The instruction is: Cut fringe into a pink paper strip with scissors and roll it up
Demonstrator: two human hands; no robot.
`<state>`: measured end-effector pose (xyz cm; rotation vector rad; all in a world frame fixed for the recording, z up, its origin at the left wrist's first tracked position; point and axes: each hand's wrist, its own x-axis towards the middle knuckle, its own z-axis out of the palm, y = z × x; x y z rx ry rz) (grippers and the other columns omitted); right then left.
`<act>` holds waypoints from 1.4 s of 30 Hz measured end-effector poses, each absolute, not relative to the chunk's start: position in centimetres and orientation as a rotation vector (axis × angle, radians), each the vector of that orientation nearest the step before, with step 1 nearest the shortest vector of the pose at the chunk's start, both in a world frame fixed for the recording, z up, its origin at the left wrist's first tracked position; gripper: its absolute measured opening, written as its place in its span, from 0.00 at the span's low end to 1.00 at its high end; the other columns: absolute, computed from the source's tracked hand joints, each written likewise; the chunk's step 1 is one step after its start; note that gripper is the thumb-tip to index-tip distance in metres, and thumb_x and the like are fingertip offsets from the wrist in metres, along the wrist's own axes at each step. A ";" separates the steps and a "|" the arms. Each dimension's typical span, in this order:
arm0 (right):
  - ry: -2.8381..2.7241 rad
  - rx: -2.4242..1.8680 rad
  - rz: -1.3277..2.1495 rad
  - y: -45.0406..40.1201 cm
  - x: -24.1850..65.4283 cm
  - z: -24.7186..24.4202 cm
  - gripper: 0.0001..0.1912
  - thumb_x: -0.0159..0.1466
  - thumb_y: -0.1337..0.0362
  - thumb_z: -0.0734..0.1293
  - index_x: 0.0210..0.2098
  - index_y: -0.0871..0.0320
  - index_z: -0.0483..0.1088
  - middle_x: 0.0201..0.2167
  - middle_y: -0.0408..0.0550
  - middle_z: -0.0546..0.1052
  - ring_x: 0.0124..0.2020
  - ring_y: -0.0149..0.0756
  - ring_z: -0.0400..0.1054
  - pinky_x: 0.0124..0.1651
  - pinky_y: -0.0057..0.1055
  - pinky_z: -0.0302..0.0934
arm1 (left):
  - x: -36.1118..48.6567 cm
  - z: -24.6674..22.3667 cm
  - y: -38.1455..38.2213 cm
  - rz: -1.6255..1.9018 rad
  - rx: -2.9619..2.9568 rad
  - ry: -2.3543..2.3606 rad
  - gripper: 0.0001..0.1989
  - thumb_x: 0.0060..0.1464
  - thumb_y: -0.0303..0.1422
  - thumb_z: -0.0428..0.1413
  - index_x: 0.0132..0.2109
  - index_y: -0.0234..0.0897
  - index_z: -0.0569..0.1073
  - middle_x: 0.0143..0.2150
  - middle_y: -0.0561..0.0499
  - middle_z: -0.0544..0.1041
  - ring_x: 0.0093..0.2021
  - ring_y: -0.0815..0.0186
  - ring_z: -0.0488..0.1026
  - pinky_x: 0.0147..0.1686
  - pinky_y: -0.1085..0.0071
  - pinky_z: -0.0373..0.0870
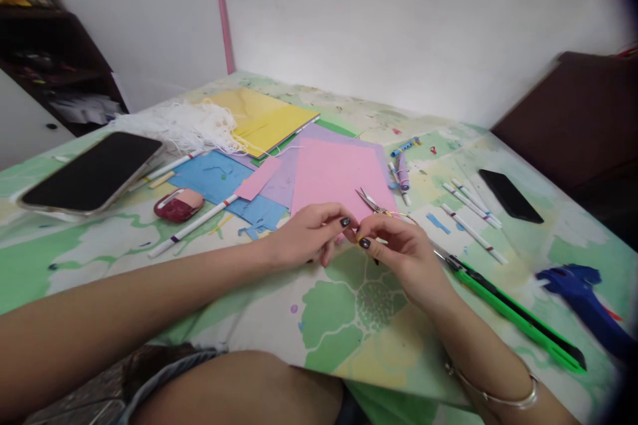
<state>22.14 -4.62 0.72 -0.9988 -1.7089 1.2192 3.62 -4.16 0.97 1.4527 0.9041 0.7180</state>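
Note:
My left hand (309,232) and my right hand (403,249) meet over the table's front part, their fingertips pinched close together. Something tiny, with hints of pink and yellow, shows between them; its kind cannot be made out. Just behind the fingers lies a sheet of pink paper (339,172). Scissors (371,203) rest on its near right corner, blades apart, their handles partly hidden by my right hand. A green box cutter (518,312) lies to the right of my right wrist. Left of my left hand are a white paper stick with coloured bands (199,224) and blue paper (204,176).
White yarn (179,123) and a yellow pad (269,116) lie at the back left. A large phone (92,172) and a dark red case (178,204) are left. Several rolled sticks (473,232), a black phone (511,196) and a blue glue gun (583,299) lie right.

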 end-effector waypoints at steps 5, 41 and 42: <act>-1.699 -0.835 1.162 -5.5 21.8 0.7 0.07 0.58 0.70 0.67 0.30 0.54 0.77 0.30 0.44 0.63 0.30 0.33 0.62 0.32 0.31 0.59 | 3.7 -0.1 -4.5 0.555 1.110 0.588 0.14 0.59 0.43 0.49 0.38 0.35 0.67 0.22 0.52 0.73 0.16 0.74 0.67 0.13 0.80 0.55; -1.621 -1.785 -0.189 -0.7 29.9 0.9 0.07 0.55 0.67 0.62 0.32 0.58 0.72 0.25 0.49 0.73 0.26 0.43 0.67 0.35 0.40 0.57 | -8.9 1.3 -9.0 0.193 2.117 2.163 0.08 0.56 0.37 0.45 0.35 0.38 0.65 0.38 0.44 0.70 0.35 0.56 0.68 0.33 0.64 0.60; -1.656 -1.756 -0.238 -0.7 30.0 0.5 0.09 0.55 0.68 0.62 0.34 0.60 0.72 0.29 0.52 0.72 0.27 0.43 0.67 0.36 0.41 0.58 | -8.6 1.2 -9.2 0.192 2.057 2.201 0.09 0.56 0.36 0.44 0.35 0.38 0.65 0.38 0.44 0.70 0.34 0.57 0.68 0.31 0.64 0.59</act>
